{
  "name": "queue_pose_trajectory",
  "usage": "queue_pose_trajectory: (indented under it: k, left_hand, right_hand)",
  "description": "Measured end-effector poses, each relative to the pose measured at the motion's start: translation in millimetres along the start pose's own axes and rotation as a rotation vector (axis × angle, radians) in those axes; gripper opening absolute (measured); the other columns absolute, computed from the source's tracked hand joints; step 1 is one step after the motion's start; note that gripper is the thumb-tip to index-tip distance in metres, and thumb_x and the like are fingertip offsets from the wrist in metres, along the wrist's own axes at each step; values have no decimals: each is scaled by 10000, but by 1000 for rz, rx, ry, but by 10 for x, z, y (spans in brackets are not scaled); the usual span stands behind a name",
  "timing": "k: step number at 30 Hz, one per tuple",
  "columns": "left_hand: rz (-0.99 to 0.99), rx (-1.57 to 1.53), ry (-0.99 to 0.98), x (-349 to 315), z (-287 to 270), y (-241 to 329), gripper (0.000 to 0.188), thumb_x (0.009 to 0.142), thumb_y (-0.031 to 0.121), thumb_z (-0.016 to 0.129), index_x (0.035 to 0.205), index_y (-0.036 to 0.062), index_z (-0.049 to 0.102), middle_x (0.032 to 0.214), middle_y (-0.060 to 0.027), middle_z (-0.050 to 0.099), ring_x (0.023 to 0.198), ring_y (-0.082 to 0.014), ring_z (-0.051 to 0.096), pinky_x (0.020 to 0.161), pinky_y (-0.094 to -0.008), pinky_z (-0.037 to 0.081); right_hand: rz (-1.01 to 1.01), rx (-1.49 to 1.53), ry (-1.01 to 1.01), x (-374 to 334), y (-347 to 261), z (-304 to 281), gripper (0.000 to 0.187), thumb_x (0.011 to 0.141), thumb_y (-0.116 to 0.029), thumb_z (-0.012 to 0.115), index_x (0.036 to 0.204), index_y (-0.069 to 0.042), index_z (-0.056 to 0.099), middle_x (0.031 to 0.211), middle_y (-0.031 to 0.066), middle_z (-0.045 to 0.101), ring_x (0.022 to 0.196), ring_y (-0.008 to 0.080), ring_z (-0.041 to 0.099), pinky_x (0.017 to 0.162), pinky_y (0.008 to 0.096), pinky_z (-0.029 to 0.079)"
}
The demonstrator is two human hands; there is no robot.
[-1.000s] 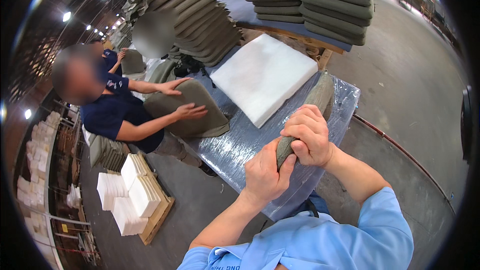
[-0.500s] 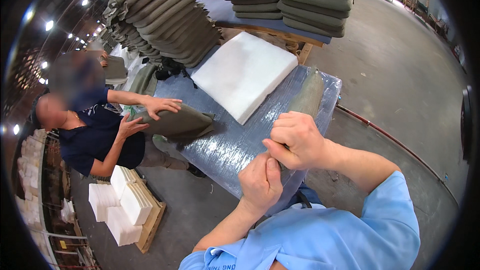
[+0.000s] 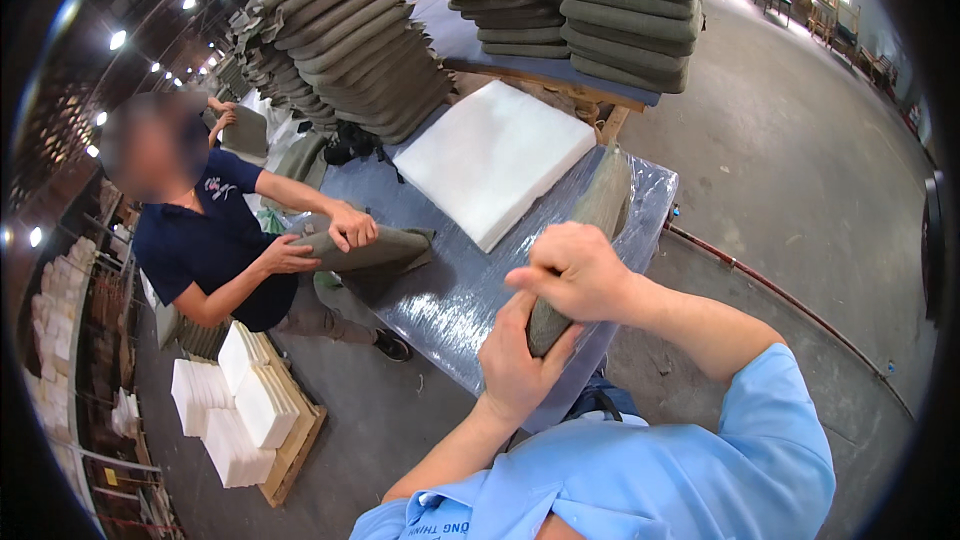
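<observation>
A grey-green fabric-covered cushion [image 3: 549, 324] stands on edge at the near right of the plastic-wrapped table [image 3: 440, 285]. My left hand [image 3: 517, 352] cups its near end, thumb on one side and fingers on the other. Above that, my right hand [image 3: 578, 268] is closed on the cushion's upper edge, its thumb pointing left. Part of the cushion is hidden behind my hands, and its far end [image 3: 603, 190] shows beyond them. Just past it lies a thick white foam pad [image 3: 495, 162].
Across the table at left, a co-worker [image 3: 215, 230] handles another grey-green cushion [image 3: 370, 248]. Tall stacks of cushions [image 3: 350, 50] [image 3: 625, 15] rise at the back. White foam blocks [image 3: 235, 400] sit on a pallet on the floor at left. A reddish pipe [image 3: 745, 268] runs along the floor at right.
My left hand has gone from a closed fist to cupping the cushion's near end, which now shows. My right hand has shifted slightly left. The co-worker's hand has closed on the other cushion.
</observation>
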State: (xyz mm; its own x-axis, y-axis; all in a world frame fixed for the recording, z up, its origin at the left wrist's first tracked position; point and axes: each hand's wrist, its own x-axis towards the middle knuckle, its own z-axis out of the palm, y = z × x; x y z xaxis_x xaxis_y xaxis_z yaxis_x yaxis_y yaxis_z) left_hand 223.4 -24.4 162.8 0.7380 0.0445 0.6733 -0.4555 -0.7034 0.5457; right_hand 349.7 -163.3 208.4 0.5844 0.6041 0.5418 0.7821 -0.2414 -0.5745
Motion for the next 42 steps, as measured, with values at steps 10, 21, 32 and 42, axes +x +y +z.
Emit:
queue_pose_trajectory:
  k: [10, 21, 32, 42]
  left_hand:
    - [-179, -164, -344, 218, -165, -57, 817, 859, 256, 874, 1526, -22, 493, 1384, -247, 678, 1205, -436, 716, 969, -467, 606]
    - [-401, -529, -664, 311, -89, -81, 604, 757, 123, 804, 1317, 18, 604, 1250, -143, 688, 1181, -250, 680, 990, -399, 552]
    - [-437, -563, -625, 153, -112, -197, 517, 790, 109, 786, 1264, 0, 612, 1151, -103, 685, 1070, -206, 676, 909, -389, 546]
    - [-24, -96, -102, 187, -102, -232, 773, 935, 169, 797, 1555, -82, 410, 1461, -270, 587, 1311, -375, 631, 1121, -454, 498]
  right_hand:
    - [-548, -63, 328, -347, 198, 133, 551, 1012, -621, 643, 1122, -94, 763, 1082, 62, 730, 978, 270, 678, 981, 474, 475]
    - [-519, -73, 133, -251, 129, -46, 410, 951, -335, 750, 668, -119, 546, 746, 28, 580, 645, 227, 572, 611, 371, 416]
    - [-338, 54, 75, -78, -3, 5, 340, 941, -265, 780, 692, -126, 596, 711, 14, 571, 685, 245, 586, 641, 393, 448]
    - [-439, 84, 360, 9, 533, 232, 563, 1124, -531, 473, 1181, -43, 746, 1165, 146, 720, 1100, 346, 684, 1074, 522, 468]
